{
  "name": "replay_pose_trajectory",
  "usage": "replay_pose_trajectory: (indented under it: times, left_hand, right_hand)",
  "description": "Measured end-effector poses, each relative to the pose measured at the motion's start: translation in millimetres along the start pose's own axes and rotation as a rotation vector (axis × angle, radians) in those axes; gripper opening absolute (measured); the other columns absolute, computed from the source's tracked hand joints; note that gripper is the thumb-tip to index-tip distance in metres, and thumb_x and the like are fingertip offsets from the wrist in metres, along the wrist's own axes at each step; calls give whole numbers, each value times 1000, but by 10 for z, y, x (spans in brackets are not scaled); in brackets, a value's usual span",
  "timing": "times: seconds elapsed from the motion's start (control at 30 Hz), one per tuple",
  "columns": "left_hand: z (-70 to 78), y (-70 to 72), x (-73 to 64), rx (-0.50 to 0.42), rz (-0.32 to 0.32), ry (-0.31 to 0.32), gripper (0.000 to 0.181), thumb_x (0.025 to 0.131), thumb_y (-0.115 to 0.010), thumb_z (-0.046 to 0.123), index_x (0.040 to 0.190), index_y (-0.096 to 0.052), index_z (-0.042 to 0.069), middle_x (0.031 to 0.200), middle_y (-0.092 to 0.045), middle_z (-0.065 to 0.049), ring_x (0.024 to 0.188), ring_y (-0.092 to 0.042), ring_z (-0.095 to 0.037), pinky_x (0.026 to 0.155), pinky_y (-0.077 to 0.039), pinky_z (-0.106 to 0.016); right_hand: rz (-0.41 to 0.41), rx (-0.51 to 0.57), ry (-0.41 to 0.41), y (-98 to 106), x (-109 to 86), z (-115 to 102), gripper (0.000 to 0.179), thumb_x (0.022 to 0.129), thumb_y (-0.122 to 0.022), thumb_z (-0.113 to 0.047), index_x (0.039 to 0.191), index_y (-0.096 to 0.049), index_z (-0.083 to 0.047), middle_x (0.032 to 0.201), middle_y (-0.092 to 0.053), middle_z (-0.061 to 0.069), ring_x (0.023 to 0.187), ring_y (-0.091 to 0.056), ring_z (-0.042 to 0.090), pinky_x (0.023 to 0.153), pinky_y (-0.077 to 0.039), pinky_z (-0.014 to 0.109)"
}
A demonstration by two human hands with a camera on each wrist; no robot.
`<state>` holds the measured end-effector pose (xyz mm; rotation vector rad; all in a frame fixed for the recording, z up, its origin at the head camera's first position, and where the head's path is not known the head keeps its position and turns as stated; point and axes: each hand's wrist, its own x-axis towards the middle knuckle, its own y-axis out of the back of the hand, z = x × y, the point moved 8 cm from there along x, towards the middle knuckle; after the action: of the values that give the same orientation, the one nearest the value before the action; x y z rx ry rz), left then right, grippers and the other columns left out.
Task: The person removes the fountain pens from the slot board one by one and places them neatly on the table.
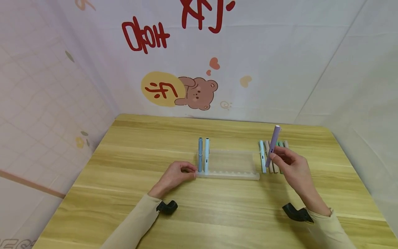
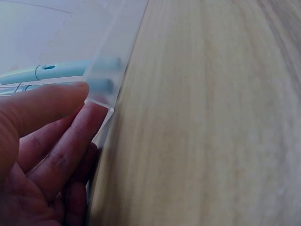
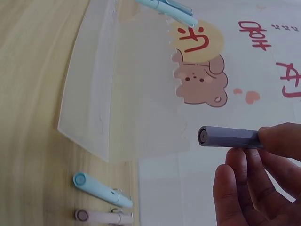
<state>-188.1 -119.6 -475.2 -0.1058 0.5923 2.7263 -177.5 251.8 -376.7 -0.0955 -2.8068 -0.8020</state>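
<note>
A translucent pen stand (image 1: 230, 176) with a scalloped row of slots lies across the middle of the table. Upright at its left end are a dark blue pen (image 1: 200, 155) and a light blue pen (image 1: 207, 156). My left hand (image 1: 176, 177) holds the stand's left end between thumb and fingers. My right hand (image 1: 292, 169) pinches a purple pen (image 1: 273, 143), nearly upright above the table to the right of the stand. In the right wrist view, the lower end of this purple pen (image 3: 230, 136) points toward the stand.
Several pens lie side by side right of the stand, among them a light blue pen (image 1: 262, 157) nearest to it; my right hand partly covers the row. A wall hanging (image 1: 273, 62) with a printed bear rises behind the wooden table (image 1: 211, 214).
</note>
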Motion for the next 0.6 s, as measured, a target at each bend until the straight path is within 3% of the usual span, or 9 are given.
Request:
replay_pose_trajectory:
  times: [0.37, 0.6]
  left_hand:
    - [6, 1, 6, 0, -7, -2, 15, 93, -78, 16, 108, -78, 11, 99, -75, 2, 94, -66, -15, 89, -50, -38]
    - [8, 8, 1, -17, -9, 10, 15, 93, -78, 15, 108, -78, 11, 98, -75, 2, 94, -66, -15, 88, -50, -37]
  right_hand:
    - [26, -19, -65, 210, -23, 146, 39, 103, -67, -25, 131, -67, 2, 99, -71, -22, 89, -68, -6, 68, -51, 19]
    - [30, -29, -90, 288, -18, 194, 42, 103, -67, -28, 134, -66, 1, 99, -71, -23, 90, -68, -5, 71, -49, 15]
